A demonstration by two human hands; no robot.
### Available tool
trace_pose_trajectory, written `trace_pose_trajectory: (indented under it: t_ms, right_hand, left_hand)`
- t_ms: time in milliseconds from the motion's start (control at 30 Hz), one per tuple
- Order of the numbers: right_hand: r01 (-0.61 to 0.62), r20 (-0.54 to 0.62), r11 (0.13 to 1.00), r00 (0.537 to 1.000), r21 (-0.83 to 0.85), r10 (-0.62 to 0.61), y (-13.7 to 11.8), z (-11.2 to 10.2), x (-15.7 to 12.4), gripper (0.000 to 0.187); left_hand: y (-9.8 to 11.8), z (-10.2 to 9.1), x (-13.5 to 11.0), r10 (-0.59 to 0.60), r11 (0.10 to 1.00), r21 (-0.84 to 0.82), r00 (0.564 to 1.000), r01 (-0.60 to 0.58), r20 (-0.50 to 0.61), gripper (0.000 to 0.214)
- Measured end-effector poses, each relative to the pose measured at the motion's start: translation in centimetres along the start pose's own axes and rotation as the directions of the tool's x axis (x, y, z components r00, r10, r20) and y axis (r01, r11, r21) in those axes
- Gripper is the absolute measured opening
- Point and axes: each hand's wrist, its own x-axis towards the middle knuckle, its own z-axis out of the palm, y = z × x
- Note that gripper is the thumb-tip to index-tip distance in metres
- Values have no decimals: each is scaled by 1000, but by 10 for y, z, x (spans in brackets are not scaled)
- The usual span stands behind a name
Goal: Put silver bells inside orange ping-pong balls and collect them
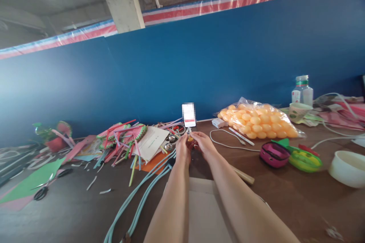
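Observation:
My left hand [184,146] and my right hand [202,142] meet in front of me above the table. The fingers of both are closed on a small yellowish object [190,136], too small and too covered to name. Just beyond them a phone [189,115] with a lit screen leans upright by the blue partition. Left of my left hand are round shiny metal balls [170,143] and light-blue cords [142,186]. Below my forearms lies a flat grey-beige board or box [208,209], partly hidden by them.
A bag of orange balls [256,121] lies behind on the right, with a white cable [225,145] before it. Purple pouch [273,154], white bowl [349,169] and bottles [302,93] stand further right. Paper strips [125,140], a printed sheet [151,142] and scissors [42,192] lie left.

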Motion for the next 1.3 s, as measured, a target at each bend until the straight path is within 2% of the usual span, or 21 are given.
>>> trace_pose_trajectory:
  t_ms: [267, 733, 1067, 1300]
  right_hand:
    - [-3, -5, 1000, 1000, -1, 3, 1, 0, 2, 19]
    - [20, 34, 1000, 999, 15, -21, 1, 0, -1, 28]
    - [14, 30, 1000, 999, 12, -14, 1, 0, -2, 20]
    - [15, 6, 1000, 1000, -20, -14, 1, 0, 0, 19]
  left_hand:
    - [1, 1, -2, 6, 1000, 10, 1000, -5, -25, 23]
    - [2, 2, -1, -17, 1000, -20, 1000, 17, -25, 23]
    - [2, 3, -4, -2, 1000, -16, 1000, 2, -8, 27]
    - [0, 1, -1, -6, 1000, 4, 999, 7, -53, 26]
